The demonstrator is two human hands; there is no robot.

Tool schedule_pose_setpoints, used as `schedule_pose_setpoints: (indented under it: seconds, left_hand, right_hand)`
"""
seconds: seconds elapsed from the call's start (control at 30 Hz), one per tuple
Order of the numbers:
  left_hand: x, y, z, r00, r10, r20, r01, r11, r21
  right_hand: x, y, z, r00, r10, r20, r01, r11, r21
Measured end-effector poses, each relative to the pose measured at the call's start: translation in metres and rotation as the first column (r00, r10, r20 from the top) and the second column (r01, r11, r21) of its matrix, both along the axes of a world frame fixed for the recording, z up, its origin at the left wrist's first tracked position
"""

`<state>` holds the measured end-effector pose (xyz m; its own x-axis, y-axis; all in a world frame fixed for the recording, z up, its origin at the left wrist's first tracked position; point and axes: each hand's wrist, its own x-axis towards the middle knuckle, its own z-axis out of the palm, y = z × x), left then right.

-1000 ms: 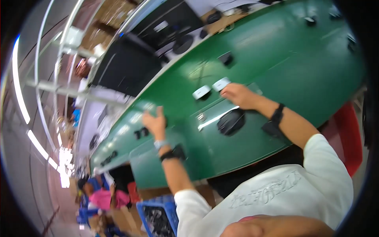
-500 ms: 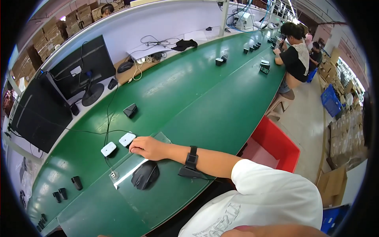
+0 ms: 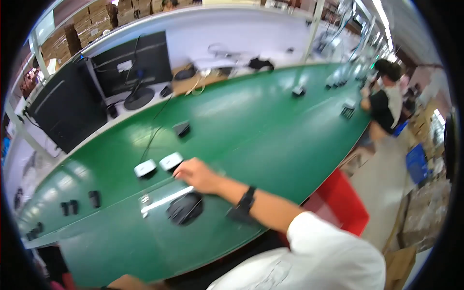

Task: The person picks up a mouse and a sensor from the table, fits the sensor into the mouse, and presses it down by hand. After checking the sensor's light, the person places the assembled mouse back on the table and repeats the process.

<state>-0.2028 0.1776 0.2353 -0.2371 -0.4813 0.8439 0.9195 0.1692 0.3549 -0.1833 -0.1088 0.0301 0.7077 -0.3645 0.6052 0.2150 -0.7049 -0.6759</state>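
Right grip (image 3: 197,175) blurred, left forearm (image 3: 129,282) cropped (below)

Right fingers (image 3: 183,170): well lit, outlines softened by motion blur.
Boxes (image 3: 171,161): just left of the fingers; tops nearly washed white, undersides dark.
Sheet (image 3: 166,200): below the fingers, crossed by a hard white streak of glare.
Mouse (image 3: 185,209): below the fingers; black, its detail smeared.
Bench (image 3: 256,125): bright, with pale reflections well left of the fingers; bowed into an arc by the lens.
Lamps (image 3: 383,21): glowing white overhead, far above and right of the fingers.
Screens (image 3: 130,67): dark and soft-edged, above and left of the fingers.
Co-worker (image 3: 389,96): far right of the fingers, blurred.
Corners: black outside the fisheye circle.
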Motion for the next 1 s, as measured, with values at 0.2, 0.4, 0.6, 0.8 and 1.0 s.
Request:
schedule_pose_setpoints:
  seconds: [0.2,0.4,0.6,0.8,1.0]
  left_hand:
    - [0.155,-0.114,-0.024,-0.208,0.803,0.558,-0.971,-0.101,-0.217]
    - [0.229,-0.161,-0.164,-0.887,0.274,0.371,-0.362,0.086,-0.928]
    - [0.254,-0.169,-0.165,-0.95,0.088,0.299,-0.272,0.23,-0.934]
    - [0.211,-0.161,-0.144,-0.044,0.478,0.877,-0.999,-0.033,-0.032]
    - [0.186,-0.145,-0.175,0.159,0.567,0.808,-0.981,0.181,0.067]
  right_hand:
    - [-0.022,-0.018,-0.005,0.996,-0.023,-0.092,0.035,0.99,0.14]
    - [-0.016,-0.001,0.003,0.991,0.021,-0.129,0.005,0.98,0.199]
    - [-0.007,0.0,0.003,0.996,0.005,-0.091,0.006,0.992,0.124]
    - [-0.015,-0.005,0.001,0.996,-0.007,-0.09,0.032,0.957,0.287]
    - [-0.015,0.001,0.005,0.998,-0.039,0.048,0.031,0.987,0.159]
